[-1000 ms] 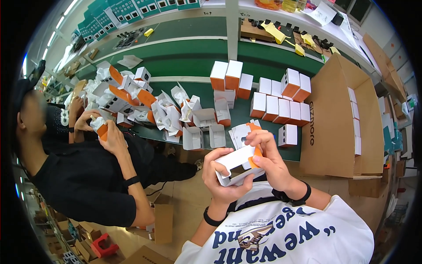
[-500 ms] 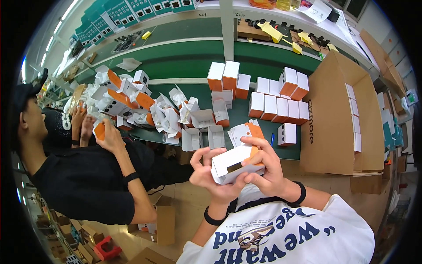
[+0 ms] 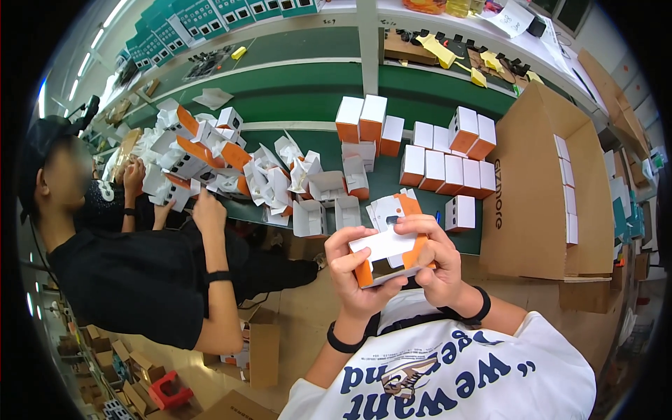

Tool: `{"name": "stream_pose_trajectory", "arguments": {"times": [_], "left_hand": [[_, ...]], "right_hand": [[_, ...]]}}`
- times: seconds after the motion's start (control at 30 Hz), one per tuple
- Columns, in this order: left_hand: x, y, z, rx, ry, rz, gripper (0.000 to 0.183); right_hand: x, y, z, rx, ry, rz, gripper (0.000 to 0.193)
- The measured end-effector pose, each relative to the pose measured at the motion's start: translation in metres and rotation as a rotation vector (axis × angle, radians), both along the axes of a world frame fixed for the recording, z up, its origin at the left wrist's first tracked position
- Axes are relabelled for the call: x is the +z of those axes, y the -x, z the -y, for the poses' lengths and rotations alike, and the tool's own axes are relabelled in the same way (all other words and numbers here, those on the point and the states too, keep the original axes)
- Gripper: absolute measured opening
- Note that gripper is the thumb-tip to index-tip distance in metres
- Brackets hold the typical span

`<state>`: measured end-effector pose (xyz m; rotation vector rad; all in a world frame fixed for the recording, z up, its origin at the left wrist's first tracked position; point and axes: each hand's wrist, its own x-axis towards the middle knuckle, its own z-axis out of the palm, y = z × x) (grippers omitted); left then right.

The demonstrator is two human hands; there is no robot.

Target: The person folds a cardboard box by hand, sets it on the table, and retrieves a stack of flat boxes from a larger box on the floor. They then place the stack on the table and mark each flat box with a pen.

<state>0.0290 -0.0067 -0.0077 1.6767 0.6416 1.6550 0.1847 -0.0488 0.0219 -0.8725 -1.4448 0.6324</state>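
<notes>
Since the earlier frames the small white-and-orange carton (image 3: pixel 389 252) is sitting lower and flatter between the hands, its long axis now running left to right. The left hand (image 3: pixel 352 274) is gripping its left end, fingers curled under; the right hand (image 3: pixel 435 260) is closing over the right end, fingertips on the top flap. It is hovering just off the green workbench's (image 3: pixel 392 183) near edge, below a folded box (image 3: pixel 461 213).
</notes>
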Motion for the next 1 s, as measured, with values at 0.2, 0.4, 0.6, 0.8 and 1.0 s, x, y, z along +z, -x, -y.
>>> {"name": "stream_pose_trajectory", "arguments": {"times": [0.2,0.4,0.6,0.8,1.0], "left_hand": [[0.007,-0.01,-0.002,-0.105,0.12,0.093,0.083],[-0.004,0.0,-0.005,-0.036,-0.134,-0.128,0.071],[-0.01,0.006,-0.001,-0.027,-0.091,-0.212,0.054],[-0.009,0.008,0.004,0.075,-0.148,-0.2,0.065],[0.0,0.007,0.006,0.177,-0.228,-0.284,0.068]], "right_hand": [[-0.001,-0.003,0.001,0.009,-0.013,0.017,0.055],[-0.002,0.004,-0.001,-0.092,0.079,-0.125,0.052],[-0.006,0.0,-0.004,-0.05,-0.037,-0.034,0.05],[0.005,0.007,-0.003,-0.031,0.152,-0.007,0.024],[0.007,0.012,-0.008,0.076,0.343,-0.357,0.035]]}}
